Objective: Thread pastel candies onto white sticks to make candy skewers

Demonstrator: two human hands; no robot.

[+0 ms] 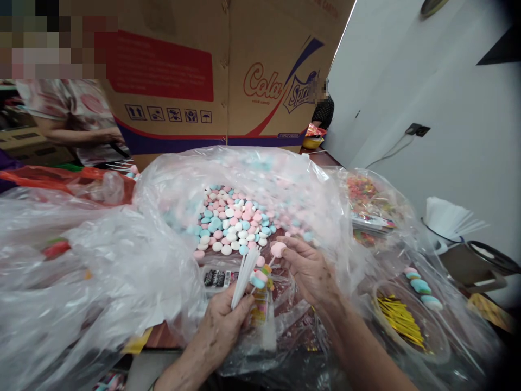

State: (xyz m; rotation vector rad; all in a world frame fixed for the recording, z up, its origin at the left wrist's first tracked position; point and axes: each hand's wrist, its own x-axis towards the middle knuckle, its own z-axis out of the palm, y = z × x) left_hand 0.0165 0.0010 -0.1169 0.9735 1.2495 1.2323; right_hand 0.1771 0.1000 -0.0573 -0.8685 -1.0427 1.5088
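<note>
Small packing workshop for sweets — open plastic bag (252,179) of pastel marshmallows (232,225) at 12 o'clock, printed shipping carton (211,76) behind, twist ties (401,320) at 4 o'clock.

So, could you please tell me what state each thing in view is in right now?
Left hand: closed around white sticks.
Right hand: pinching a pink candy.
Skewer: partly loaded with candies.
Big plastic bag: open, holding loose pastel candies.
Cardboard box: upright behind the bag.
</note>
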